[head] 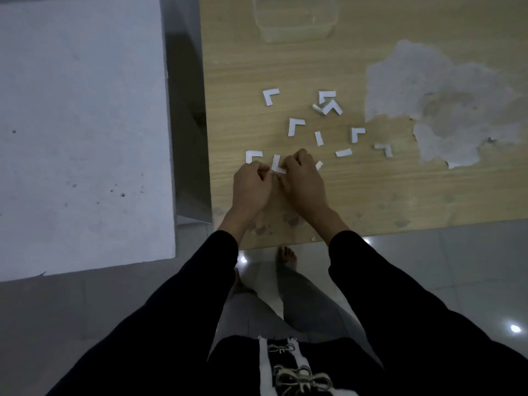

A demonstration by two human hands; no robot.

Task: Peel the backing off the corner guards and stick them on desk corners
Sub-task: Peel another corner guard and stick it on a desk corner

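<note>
Both my hands meet over the wooden desk near its front left corner. My left hand and my right hand pinch a white L-shaped corner guard between their fingertips. Several more white L-shaped guards and short strips lie scattered on the desk beyond, such as a guard at the far left, a small pile of guards, and a guard just left of my hands.
A clear plastic container stands at the desk's far side. A large patch of torn, worn surface covers the desk's right part. A white slab lies to the left, across a dark gap. Tiled floor and my feet show below.
</note>
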